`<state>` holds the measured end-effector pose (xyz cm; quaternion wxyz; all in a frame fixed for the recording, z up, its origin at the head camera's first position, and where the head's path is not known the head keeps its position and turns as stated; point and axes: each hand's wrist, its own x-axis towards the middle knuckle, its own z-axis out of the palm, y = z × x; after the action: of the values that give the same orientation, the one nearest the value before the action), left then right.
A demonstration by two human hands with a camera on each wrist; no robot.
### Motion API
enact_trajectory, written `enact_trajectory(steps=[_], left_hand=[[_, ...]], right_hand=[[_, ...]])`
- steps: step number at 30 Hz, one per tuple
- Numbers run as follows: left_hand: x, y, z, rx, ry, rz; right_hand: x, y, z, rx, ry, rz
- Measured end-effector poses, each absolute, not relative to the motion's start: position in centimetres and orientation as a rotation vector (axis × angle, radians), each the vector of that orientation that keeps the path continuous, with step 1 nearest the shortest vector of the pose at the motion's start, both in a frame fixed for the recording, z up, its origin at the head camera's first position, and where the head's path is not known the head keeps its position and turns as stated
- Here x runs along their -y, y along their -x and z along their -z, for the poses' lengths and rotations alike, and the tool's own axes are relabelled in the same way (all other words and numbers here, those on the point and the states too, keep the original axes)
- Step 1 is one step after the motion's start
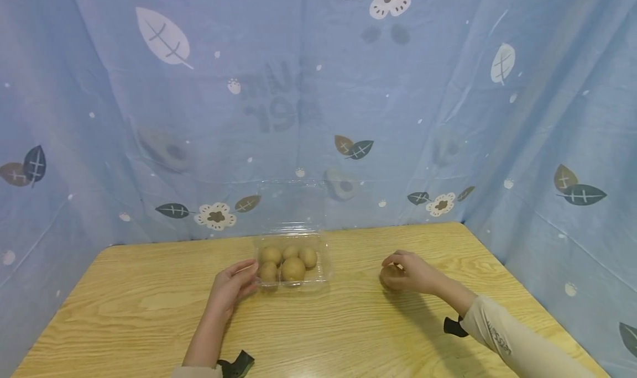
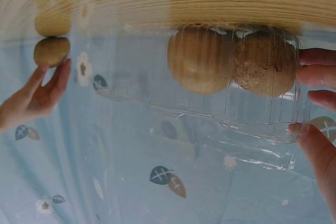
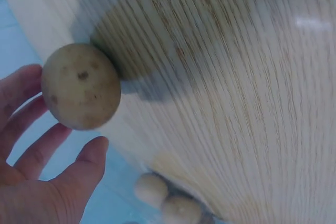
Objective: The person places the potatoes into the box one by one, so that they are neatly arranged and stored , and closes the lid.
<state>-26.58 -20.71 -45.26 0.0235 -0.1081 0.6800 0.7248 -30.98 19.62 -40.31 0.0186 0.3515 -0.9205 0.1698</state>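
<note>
A clear plastic box (image 1: 292, 256) with its lid hinged open stands on the wooden table (image 1: 149, 311), near the back edge. It holds five round brown fruits (image 1: 293, 269). The left hand (image 1: 231, 285) rests at the box's left wall; the left wrist view shows the fingers (image 2: 317, 72) laid nearly straight against the thin ribbed plastic, touching rather than clamping it. A sixth fruit, the loose fruit (image 1: 390, 276), sits on the table well to the right of the box. The right hand (image 1: 413, 272) is cupped about it; in the right wrist view the fingertips (image 3: 23, 85) lie loosely spread against it and the thumb (image 3: 86, 161) lies close beneath, so whether it is gripped or only touched cannot be told. Handling judgement: the fruit looks light, firm and dry, with a matt, slightly rough skin that should not slip; being round, it will roll if released on the bare table. Take it across its widest part with thumb opposed to fingers. The box looks thin and flexible; hold it low at a side wall, since a squeeze would buckle it.
</note>
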Motion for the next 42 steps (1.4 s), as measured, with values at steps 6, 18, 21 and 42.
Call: enact_trajectory(steps=[6,18,21,42], left_hand=[[20.7,26.5,45.4,-2.098,0.343,-2.251],[20.8,26.6,45.5,-2.087,0.346,-2.273],[20.8,26.6,45.5,-2.082,0.347,-2.275],[20.8,26.7,45.3,-2.077,0.335,-2.263]], right_hand=[[-20.0,31.2,40.4,2.891,-1.153,-0.461],[-19.6,32.0,40.1,3.025,-1.168,-0.4],[-19.1,32.2,40.0,3.041,-1.169,-0.39],[-12.6,32.2,36.8,2.859,-1.155,-0.612]])
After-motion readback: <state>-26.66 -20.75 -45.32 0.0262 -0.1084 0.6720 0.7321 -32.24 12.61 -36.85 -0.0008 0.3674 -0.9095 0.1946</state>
